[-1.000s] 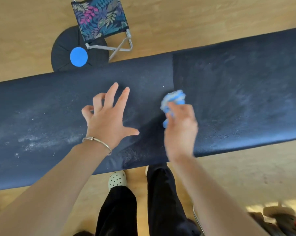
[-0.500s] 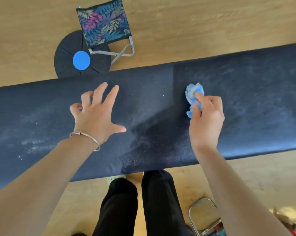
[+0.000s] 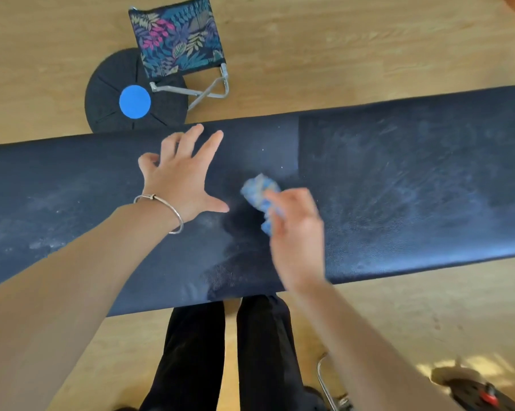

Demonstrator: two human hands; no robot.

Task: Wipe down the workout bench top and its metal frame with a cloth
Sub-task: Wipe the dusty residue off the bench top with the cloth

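The dark navy padded bench top [image 3: 413, 188] runs across the whole view, streaked with pale dust. My right hand [image 3: 297, 229] grips a crumpled blue cloth [image 3: 259, 192] and presses it on the pad near the middle seam; the hand is blurred. My left hand [image 3: 182, 176] lies on the pad just left of the cloth, fingers spread and straight, a thin metal bangle on its wrist. Of the bench's frame only a curved metal tube [image 3: 324, 381] shows, on the floor at the lower right.
Beyond the bench on the wooden floor sit a black round balance board [image 3: 108, 93] with a blue centre and a small folding stool [image 3: 179, 40] with leaf-print fabric. My legs in black trousers [image 3: 226, 351] stand at the near edge. A dark object [image 3: 475, 393] lies bottom right.
My right hand swept the cloth right across the seam, then back left to beside my left thumb. My left hand stayed planted on the pad.
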